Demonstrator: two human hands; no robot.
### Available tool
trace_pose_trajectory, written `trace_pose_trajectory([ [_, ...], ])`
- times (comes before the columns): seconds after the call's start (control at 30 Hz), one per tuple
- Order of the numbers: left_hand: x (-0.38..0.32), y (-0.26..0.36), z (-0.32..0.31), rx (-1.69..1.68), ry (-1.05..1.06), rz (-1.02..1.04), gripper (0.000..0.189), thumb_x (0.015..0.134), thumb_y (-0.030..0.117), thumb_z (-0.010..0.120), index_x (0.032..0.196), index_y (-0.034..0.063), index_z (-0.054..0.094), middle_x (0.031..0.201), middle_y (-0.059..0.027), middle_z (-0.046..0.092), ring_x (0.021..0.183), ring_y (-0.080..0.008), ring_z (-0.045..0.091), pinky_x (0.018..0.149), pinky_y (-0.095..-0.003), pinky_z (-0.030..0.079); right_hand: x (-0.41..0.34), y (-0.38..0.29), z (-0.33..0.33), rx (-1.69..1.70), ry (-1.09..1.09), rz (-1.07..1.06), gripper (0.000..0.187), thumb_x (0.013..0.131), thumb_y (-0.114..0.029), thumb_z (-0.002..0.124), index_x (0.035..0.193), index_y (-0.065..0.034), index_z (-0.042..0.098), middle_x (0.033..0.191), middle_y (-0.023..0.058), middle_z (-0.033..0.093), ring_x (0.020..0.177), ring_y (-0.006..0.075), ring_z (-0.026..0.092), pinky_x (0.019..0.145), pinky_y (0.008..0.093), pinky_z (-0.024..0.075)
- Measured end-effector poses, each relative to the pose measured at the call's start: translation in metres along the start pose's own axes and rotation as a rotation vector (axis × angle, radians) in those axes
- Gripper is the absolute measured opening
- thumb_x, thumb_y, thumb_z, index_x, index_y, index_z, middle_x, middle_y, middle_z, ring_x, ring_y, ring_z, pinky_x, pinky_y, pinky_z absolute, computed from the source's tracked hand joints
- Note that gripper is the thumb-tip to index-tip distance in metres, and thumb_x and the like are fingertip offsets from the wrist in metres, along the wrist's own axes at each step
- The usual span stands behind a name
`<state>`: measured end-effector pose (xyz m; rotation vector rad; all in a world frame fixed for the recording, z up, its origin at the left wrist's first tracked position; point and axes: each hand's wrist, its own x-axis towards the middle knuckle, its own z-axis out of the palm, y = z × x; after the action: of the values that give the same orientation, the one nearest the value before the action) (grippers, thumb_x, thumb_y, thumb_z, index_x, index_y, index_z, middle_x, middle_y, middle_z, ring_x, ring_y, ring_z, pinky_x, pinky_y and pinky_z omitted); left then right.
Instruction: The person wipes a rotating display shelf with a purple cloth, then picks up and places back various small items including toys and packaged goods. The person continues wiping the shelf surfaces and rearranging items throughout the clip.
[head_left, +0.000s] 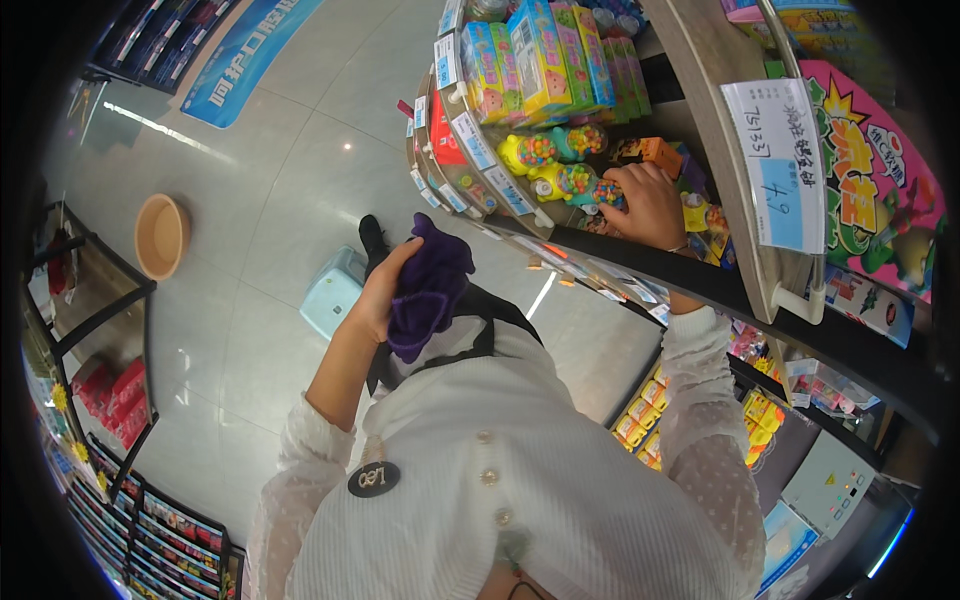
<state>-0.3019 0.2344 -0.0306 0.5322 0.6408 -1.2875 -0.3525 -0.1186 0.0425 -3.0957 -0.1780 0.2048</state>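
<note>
A bunched purple cloth (429, 289) is held in my left hand (382, 289), in front of my waist and above the floor. My right hand (651, 204) reaches onto a curved shelf. Its thumb and fingers close around the end of a teal candy container (604, 193) filled with coloured balls. Against that one lies a yellow candy container (562, 182). Just behind them are another yellow container (527, 152) and a teal one (579, 141). An orange-and-black box (654, 155) sits beyond my right fingers.
Boxed sweets (536, 64) stand farther along the shelf. A higher shelf board (709, 127) with a price tag (780, 165) overhangs my right forearm. On the floor are a light-blue plastic stool (330, 292) and an orange basin (162, 236). A display rack (112, 315) stands at left.
</note>
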Motion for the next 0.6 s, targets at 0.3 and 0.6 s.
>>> trace_pose_trajectory([
  [0.3,0.011,-0.007,-0.004,-0.016,-0.043,-0.007,0.043,0.092,0.036,0.051,0.112,-0.0009,0.059,0.104,-0.0131,0.066,0.089,-0.0235,0.065,0.079,-0.0343,0.053,-0.066,0.034,-0.009,-0.213,0.415,-0.016,0.034,0.077,-0.009,0.068,0.108,-0.0064,0.053,0.102,0.0052,0.057,0.09,0.0144,0.059,0.071,0.0242,0.0471],
  [0.6,0.018,0.003,0.005,0.048,-0.067,0.003,0.042,0.093,0.035,0.049,0.113,-0.0003,0.058,0.102,-0.0125,0.066,0.087,-0.0238,0.065,0.077,-0.0345,0.055,-0.199,0.037,-0.002,0.013,0.352,0.641,0.029,0.087,-0.014,0.06,0.114,-0.0036,0.055,0.109,0.0109,0.061,0.107,0.0207,0.055,0.095,0.0312,0.0406],
])
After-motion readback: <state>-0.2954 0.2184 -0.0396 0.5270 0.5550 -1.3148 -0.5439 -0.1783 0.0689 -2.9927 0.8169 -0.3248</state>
